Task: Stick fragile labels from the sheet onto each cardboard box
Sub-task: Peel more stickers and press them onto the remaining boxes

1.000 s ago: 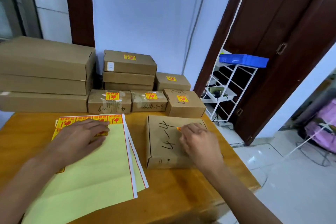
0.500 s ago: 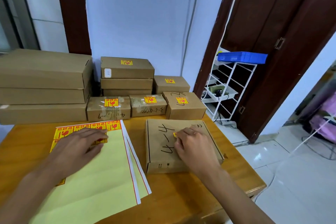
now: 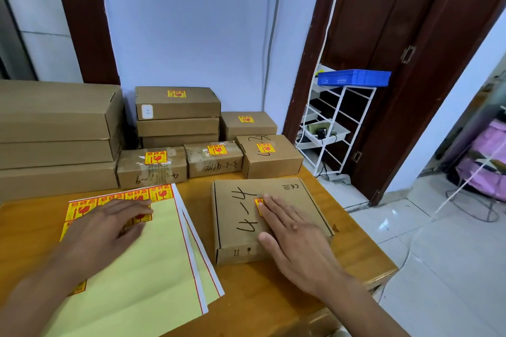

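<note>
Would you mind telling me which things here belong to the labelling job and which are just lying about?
Belonging to the job:
- label sheet, under the left hand
- flat box marked 4-4, its label pressed by the right hand
- labelled boxes behind
- large unlabelled boxes

Lying about:
- blue tray
- white rack
- pink bag

- The right hand (image 3: 294, 230) lies palm down, fingers straight and close together, thumb spread to the side; its forearm runs back to the lower right corner.
- The left hand (image 3: 105, 230) lies palm down, fingers loosely extended and pointing right, its forearm reaching in from the lower left.
- The two hands are well apart.
</note>
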